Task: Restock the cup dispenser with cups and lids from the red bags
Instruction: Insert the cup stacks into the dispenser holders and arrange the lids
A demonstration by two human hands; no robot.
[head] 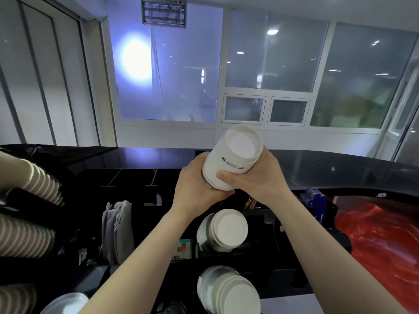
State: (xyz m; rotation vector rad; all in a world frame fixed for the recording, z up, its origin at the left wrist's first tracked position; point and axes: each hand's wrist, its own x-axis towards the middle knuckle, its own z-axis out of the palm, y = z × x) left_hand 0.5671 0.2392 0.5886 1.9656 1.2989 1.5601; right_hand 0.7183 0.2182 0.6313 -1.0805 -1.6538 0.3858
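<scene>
Both my hands hold a stack of white paper cups (233,158), bottom end up, over the back of the black cup dispenser (260,288). My left hand (196,188) grips the stack's lower left side. My right hand (256,177) wraps it from the right, thumb across the front. Two more white cup stacks stand in the dispenser below: one in the middle (223,231), one at the front (229,292). A red plastic bag (383,243) lies at the right on the counter.
Ribbed brown cup stacks (25,236) lie on their sides at the left. Grey folded sleeves or napkins (118,230) stand in a slot left of my arm. A clear lid (65,302) sits at the bottom left. A black counter (340,164) and windows are behind.
</scene>
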